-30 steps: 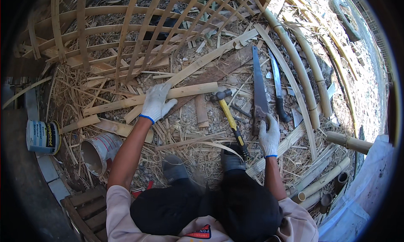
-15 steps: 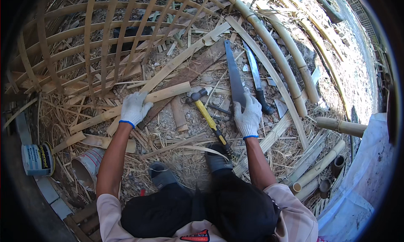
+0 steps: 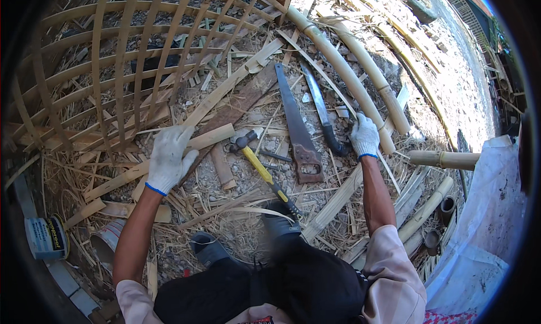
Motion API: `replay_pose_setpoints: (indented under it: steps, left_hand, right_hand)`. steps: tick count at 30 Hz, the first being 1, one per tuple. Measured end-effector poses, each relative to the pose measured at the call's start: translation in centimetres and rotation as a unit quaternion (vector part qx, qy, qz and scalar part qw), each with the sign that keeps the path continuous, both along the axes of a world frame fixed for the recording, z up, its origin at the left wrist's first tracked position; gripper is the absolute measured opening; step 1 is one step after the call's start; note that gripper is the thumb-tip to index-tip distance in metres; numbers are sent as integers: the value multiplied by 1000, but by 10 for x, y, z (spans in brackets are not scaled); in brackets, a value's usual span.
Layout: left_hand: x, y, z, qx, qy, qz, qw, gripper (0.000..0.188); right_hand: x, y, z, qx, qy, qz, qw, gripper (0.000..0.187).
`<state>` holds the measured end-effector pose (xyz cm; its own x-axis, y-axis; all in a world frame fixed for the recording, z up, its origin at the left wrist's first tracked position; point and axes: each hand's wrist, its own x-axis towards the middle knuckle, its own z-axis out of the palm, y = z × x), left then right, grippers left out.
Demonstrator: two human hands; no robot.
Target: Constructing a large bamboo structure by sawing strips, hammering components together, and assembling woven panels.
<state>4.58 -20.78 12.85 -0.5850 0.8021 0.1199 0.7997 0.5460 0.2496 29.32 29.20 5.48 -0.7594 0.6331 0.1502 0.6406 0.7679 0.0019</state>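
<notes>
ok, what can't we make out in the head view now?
All in the head view:
Right hand: whether it grips the long bamboo strip; its back hides this.
Left hand: palm, hidden likewise.
White bucket: right part, behind the left forearm.
Bamboo lattice: top, cut off by the upper edge.

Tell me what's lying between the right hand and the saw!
In the head view, the big knife lies there: its black handle sits between the right hand and the saw.

Sunlight whitens stony ground (image 3: 459, 84) at upper right, beside shade.
</notes>
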Motion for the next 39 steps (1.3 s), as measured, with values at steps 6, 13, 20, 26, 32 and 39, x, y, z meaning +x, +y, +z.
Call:
replay_pose_setpoints:
  steps: [6, 13, 20, 26, 32, 39]
  left_hand:
    - [18, 29, -24, -45, -57, 23, 997, 49]
    - [-4, 51, -60, -136, -89, 63, 985, 40]
    - [-13, 68, -57, -42, -114, 70, 990, 34]
    - [-33, 130, -62, -33, -90, 88, 992, 34]
    - [-32, 148, -83, -2, -49, 98, 994, 31]
    - [-35, 145, -82, 1, -53, 46, 997, 35]
  right_hand:
    - [32, -98, 72, -186, 14, -83, 979, 31]
    - [127, -223, 77, -399, 38, -161, 902, 36]
    - [153, -266, 63, -433, 22, -168, 886, 42]
    - [150, -264, 62, -416, 49, -169, 892, 43]
    - [141, -275, 57, -422, 0, -177, 889, 44]
    - [141, -271, 48, -450, -10, -176, 875, 48]
